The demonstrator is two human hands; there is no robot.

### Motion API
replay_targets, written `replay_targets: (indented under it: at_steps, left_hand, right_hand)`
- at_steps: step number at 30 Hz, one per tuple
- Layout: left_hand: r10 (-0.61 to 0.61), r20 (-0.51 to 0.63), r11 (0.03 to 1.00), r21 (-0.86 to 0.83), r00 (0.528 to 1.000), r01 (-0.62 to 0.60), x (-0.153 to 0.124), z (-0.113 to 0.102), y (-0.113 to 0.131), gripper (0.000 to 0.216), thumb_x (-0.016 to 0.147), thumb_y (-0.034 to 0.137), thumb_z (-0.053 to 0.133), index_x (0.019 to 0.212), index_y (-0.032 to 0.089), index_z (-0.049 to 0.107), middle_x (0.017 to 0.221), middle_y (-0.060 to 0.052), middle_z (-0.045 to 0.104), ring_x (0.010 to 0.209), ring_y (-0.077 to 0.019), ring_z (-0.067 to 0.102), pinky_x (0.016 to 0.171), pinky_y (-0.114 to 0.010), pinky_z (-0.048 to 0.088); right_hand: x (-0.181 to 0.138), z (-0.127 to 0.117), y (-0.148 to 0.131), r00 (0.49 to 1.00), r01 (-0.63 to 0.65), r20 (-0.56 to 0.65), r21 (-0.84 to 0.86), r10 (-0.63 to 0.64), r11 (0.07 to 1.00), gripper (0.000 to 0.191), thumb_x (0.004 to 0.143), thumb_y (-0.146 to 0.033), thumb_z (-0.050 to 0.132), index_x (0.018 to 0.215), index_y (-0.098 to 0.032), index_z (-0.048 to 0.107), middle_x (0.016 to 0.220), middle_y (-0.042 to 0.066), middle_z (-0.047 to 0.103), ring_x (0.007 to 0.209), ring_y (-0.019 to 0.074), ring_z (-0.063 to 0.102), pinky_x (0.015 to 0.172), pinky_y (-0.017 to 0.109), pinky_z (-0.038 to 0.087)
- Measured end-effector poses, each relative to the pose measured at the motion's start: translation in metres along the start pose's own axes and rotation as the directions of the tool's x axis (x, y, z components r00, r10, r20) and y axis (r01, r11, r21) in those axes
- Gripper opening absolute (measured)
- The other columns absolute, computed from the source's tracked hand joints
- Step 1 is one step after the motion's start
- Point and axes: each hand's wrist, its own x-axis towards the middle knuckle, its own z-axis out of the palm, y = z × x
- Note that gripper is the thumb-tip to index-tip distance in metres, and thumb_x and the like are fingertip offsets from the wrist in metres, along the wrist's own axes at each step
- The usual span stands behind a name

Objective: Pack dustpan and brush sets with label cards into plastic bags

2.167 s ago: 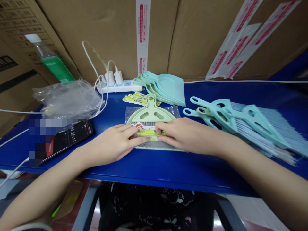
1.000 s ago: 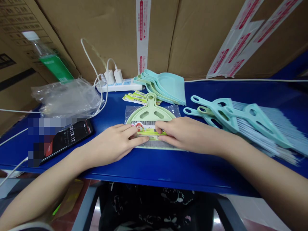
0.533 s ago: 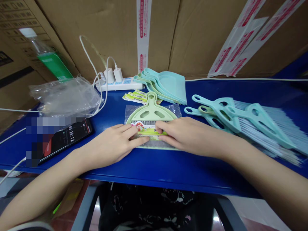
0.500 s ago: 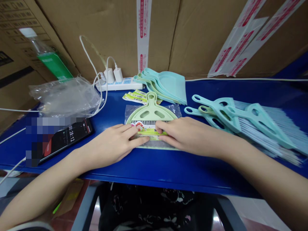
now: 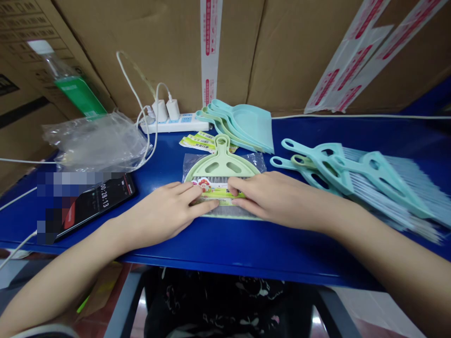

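While a green dustpan and brush set (image 5: 222, 162) is held flat on the blue table (image 5: 225, 249) directly under the grip, a printed label (image 5: 215, 191) is pressed across its grey bristles (image 5: 220, 180). The label's left end is covered by the fingers of the left hand (image 5: 172, 209), with the thumb set a little apart below them; the right end is covered by the right hand (image 5: 278, 199), whose forefinger is bent above its thumb. Whether the label is pinched or only pressed cannot be told, since the fingertips' undersides are hidden. Clear plastic (image 5: 259, 161) is seen on both sides of the set, and its handle (image 5: 222, 149) is pointed away from the grip. Beside the handle, loose labels (image 5: 198, 142) are fanned out, and dustpans (image 5: 252, 123) are stacked behind them. To the right of the grip, brushes (image 5: 384, 180) are heaped, their handles turned toward the hands. To its left, a phone (image 5: 105, 199) is laid near the left wrist; farther off, crumpled bags (image 5: 100, 145) are placed in front of a tilted bottle (image 5: 79, 96). Beyond the grip, chargers (image 5: 172, 109) are plugged into a power strip (image 5: 186, 124).
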Motion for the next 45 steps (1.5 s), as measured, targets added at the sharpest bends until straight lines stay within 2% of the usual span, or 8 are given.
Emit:
replay_targets:
  at_steps: [17,27,45]
  left_hand:
    - [-0.010,0.015,1.000,0.004,1.000,0.010,0.0003,-0.0002,0.0003,0.038,0.093,0.014,0.046,0.129,0.023,0.055,0.098,-0.008,0.065,0.086,-0.0211,0.065,0.078,-0.036,0.057]
    - [-0.009,0.030,1.000,0.019,1.000,0.009,0.0001,-0.0007,0.0002,0.039,0.094,0.015,0.045,0.131,0.023,0.054,0.101,-0.008,0.066,0.088,-0.0210,0.065,0.078,-0.036,0.057]
    - [-0.010,0.022,1.000,0.007,1.000,0.010,-0.0001,-0.0004,0.0004,0.038,0.093,0.015,0.046,0.130,0.022,0.054,0.102,-0.009,0.066,0.089,-0.0219,0.066,0.079,-0.037,0.057]
  right_hand:
    - [-0.0011,-0.0014,0.0012,1.000,0.009,-0.013,0.001,-0.009,1.000,0.016,0.096,-0.026,0.042,0.095,-0.016,0.055,0.072,0.004,0.062,0.057,0.0165,0.050,0.053,0.028,0.025]
    - [-0.0010,0.0016,0.0027,0.997,0.039,-0.065,0.008,-0.038,0.999,0.016,0.094,-0.025,0.042,0.092,-0.016,0.055,0.067,0.003,0.059,0.053,0.0141,0.047,0.052,0.027,0.024]
    - [-0.0006,0.0002,0.0013,1.000,0.015,-0.025,-0.003,-0.015,1.000,0.016,0.095,-0.026,0.042,0.094,-0.016,0.055,0.072,0.005,0.062,0.057,0.0160,0.051,0.053,0.028,0.025]
